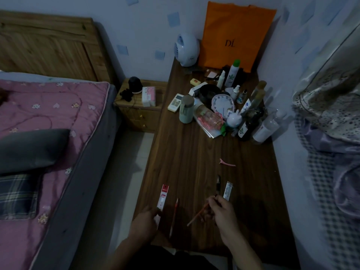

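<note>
Two pinch grips: left hand point(145, 221) on red-white packet point(162, 194), right hand point(222, 211) on thin red pen point(195, 217).

Left grip point(145, 223) covers the lower end of the red-and-white packet point(162, 197); right grip point(224, 213) hides the upper part of a thin red rod point(197, 214). Packet print is illegible. Left edge of frame crops the bed point(48, 114).

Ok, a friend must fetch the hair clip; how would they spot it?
Find the dark wooden desk beside the bed. The hair clip lies alone mid-desk, nearer than the bottles. It is pink and pronged, unlike the straight dark pen nearby.
</note>
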Demonstrator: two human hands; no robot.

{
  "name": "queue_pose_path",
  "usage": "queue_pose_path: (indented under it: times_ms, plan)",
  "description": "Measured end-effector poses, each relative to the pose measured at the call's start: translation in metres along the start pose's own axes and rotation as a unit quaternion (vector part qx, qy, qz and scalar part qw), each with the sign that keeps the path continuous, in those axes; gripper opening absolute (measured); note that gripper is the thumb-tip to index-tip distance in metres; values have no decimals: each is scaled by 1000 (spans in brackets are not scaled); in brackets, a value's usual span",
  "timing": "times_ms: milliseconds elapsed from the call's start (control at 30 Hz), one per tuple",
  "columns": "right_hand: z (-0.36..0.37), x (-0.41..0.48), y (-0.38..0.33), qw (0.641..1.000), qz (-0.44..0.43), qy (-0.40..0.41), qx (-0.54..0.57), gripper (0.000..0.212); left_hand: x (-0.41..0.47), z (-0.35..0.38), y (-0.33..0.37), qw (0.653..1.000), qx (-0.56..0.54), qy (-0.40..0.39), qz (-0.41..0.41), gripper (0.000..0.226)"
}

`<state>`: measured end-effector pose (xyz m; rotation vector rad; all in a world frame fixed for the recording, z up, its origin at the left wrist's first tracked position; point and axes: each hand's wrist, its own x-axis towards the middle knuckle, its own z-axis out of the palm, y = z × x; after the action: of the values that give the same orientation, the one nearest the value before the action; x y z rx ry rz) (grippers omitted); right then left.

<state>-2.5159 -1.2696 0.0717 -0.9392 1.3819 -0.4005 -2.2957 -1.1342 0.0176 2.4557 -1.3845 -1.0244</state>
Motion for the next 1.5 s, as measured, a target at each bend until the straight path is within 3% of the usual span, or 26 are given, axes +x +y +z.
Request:
queue_pose_path:
  times_ms: [100,200,333,533,600,700,767,867,967,1067,1167,1367,1500]
  plan:
    - [2,1,2,1000,5,-6,-6,19,7,4,-15,997,42,-25,55,42]
    - [3,0,3,1000,-2,-9,-18,19,17,9,-24,967,196,-60,151,50]
    - [4,0,4,999,-3,-5,-36,17,28,9,-29,944,251,-125,176,51]
    - [4,-1,3,999,-4,3,-41,17,38,-2,-32,929,281,-70,229,36]
    - [5,-2,2,999,-3,4,-47,19,45,-6,-34,896,345,-25,278,32]
    - [6,-4,-2,999,-3,6,-51,21,48,-9,-34,888,370,-44,269,35]
    - [6,-7,-7,999,-11,12,-43,22,46,-10,-31,925,309,-21,219,37]
    - [6,-11,-16,998,-33,34,-35,20,33,-22,-11,993,58,5,104,25]
    - [9,-15,-30,996,-69,48,-14,20,15,-35,23,980,-191,33,54,14]
    - [12,-20,-44,992,-112,50,5,19,-7,-47,58,939,-340,22,38,20]
    - [14,-24,-55,988,-146,39,26,17,-24,-55,84,925,-378,17,42,33]
    - [11,-34,-65,982,-145,48,106,18,-39,-61,106,924,-363,89,78,28]
    - [2,-36,-69,977,-136,55,154,22,-44,-63,113,895,-438,59,67,31]
